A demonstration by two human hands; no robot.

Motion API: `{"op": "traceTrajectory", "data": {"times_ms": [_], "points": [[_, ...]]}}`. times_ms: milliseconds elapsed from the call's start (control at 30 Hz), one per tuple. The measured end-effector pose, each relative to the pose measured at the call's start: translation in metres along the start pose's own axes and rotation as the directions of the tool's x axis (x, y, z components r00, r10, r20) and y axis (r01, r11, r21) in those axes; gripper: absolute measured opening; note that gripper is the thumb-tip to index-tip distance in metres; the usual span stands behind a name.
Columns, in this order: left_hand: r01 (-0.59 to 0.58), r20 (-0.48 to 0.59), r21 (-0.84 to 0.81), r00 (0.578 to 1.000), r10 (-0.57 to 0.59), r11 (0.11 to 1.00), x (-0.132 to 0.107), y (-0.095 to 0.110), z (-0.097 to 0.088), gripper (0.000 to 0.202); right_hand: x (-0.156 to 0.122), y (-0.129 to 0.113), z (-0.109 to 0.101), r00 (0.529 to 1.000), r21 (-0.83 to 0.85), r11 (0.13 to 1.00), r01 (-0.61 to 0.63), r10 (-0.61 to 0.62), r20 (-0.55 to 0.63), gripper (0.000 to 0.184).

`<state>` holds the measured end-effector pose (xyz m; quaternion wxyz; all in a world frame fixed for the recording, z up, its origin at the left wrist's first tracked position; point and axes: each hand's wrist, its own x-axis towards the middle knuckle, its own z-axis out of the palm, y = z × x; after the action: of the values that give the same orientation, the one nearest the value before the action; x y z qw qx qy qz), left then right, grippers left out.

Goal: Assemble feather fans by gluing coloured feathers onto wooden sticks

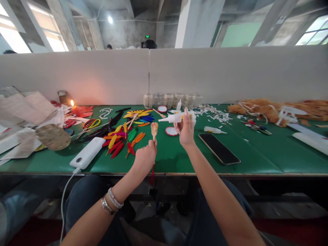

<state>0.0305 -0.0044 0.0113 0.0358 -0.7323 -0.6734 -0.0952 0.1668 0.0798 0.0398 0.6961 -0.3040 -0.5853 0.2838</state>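
Note:
My left hand (145, 158) is closed around the handle of a small wooden fan stick (154, 129), held upright over the green table (179, 160). A red tassel hangs below the fist. My right hand (186, 131) grips a white glue bottle (174, 118) on its side, nozzle pointing left toward the top of the stick. Coloured feathers (123, 140) in red, yellow, orange and green lie just left of the stick. A finished feather fan (139, 115) lies behind them.
A black phone (219, 148) lies to the right, a white power bank (88, 152) with cable to the left. A lit candle (72, 103), scissors (91, 123), glass jars (169, 99), red-rimmed lids, another glue bottle (214, 130), white scraps and brown fibre (258, 107) crowd the back.

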Motion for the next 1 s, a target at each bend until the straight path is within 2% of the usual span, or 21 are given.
{"op": "traceTrajectory", "data": {"times_ms": [367,633,867,1000], "points": [[-0.108,-0.058,-0.086,0.993,0.103,0.990,-0.001,-0.003,0.008,0.020,0.007,-0.001,-0.007,0.999,0.001,0.999,-0.041,0.041,-0.004,0.044],[-0.131,-0.069,-0.101,0.990,0.124,0.986,-0.003,-0.001,0.007,0.019,0.008,0.000,-0.011,0.996,-0.093,0.994,0.061,-0.055,0.071,0.050],[-0.125,-0.076,-0.076,0.990,0.119,0.989,-0.003,-0.002,0.008,0.021,0.005,-0.002,-0.011,0.996,0.066,0.994,-0.086,0.086,0.012,0.044],[-0.120,-0.087,-0.048,0.989,0.116,0.992,-0.002,-0.002,0.008,0.023,0.006,-0.003,-0.010,0.992,0.086,0.989,-0.117,0.121,-0.036,0.043]]}}
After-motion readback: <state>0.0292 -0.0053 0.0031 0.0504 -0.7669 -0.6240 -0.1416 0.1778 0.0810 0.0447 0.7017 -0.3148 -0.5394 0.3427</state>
